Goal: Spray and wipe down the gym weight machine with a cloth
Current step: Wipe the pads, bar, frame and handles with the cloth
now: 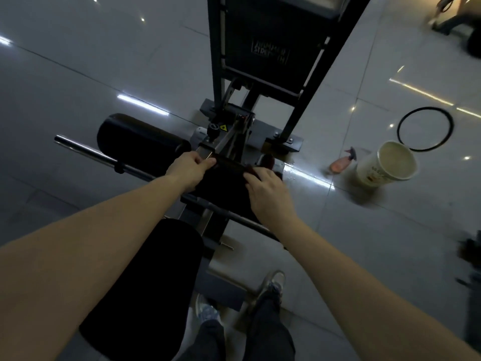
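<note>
Head view, dim light. I log both hands on the dark cloth (223,183), draped over the weight machine (263,29) at its low front frame, just right of the roller pad (140,142). Left hand (191,169): fingers curled, pinching the cloth's far left corner. Right hand (268,194): fingers bent over the cloth's right edge, gripping it. Pink spray bottle (341,162) lies on the floor tiles (390,243), just beside a white bucket (372,170). Black ring (453,126) sits beyond the bucket.
</note>
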Demonstrator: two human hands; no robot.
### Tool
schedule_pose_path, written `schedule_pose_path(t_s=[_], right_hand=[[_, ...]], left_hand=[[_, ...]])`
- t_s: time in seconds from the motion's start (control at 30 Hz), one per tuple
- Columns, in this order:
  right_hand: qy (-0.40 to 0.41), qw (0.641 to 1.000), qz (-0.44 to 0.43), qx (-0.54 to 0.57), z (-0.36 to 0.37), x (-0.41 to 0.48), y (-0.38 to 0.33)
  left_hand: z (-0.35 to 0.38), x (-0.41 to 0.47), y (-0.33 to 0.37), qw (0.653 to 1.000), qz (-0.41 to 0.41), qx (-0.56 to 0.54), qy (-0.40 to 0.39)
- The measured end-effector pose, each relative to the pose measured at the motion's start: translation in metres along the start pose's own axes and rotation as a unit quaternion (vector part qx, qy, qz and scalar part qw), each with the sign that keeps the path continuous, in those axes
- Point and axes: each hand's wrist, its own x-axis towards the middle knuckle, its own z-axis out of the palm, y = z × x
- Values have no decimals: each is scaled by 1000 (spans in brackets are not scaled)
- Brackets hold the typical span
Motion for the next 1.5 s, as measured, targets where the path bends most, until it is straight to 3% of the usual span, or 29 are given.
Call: schedule_pose_path(t_s=[0.1,0.23,0.43,0.6,0.67,0.77,0.83,0.93,0.97,1.03,1.13,1.2,1.27,1.37,1.5], right_hand=[[9,999,-8,-53,-6,-26,26],[13,995,70,-72,6,7,2],[-25,993,62,98,36,97,-81],[-29,995,11,93,2,48,-31],[-33,995,73,53,-16,15,15],[-125,974,190,1,-44,-26,74],[-85,960,262,56,-58,-40,82],[43,910,355,212,-69,-26,65],[58,904,354,232,-70,-18,56],[45,930,301,204,-64,-8,42],[-67,965,218,127,-49,-8,25],[-160,963,205,78,-38,-10,23],[-202,958,197,48,-30,-10,30],[-217,957,185,53,-22,-5,43],[-212,937,224,164,-19,2,57]], left_hand=[[-3,1,1,1000,-6,-20,-20],[-2,-1,3,1000,-7,-6,-24],[4,1,1,997,6,81,3],[-1,2,-1,999,7,36,-12],[-3,0,2,999,-1,25,-21],[-6,-3,3,999,-3,18,-31],[-7,-7,5,999,2,16,-31],[-6,-16,9,1000,6,20,-18],[-6,-20,10,1000,9,30,-2],[-2,-30,9,998,25,37,45],[-1,-47,-8,994,71,-20,79],[-4,-51,-23,994,88,-22,61],[-9,-48,-36,996,83,-23,28],[-8,-44,-40,997,71,-33,-9],[1,-45,-24,996,73,17,47]])
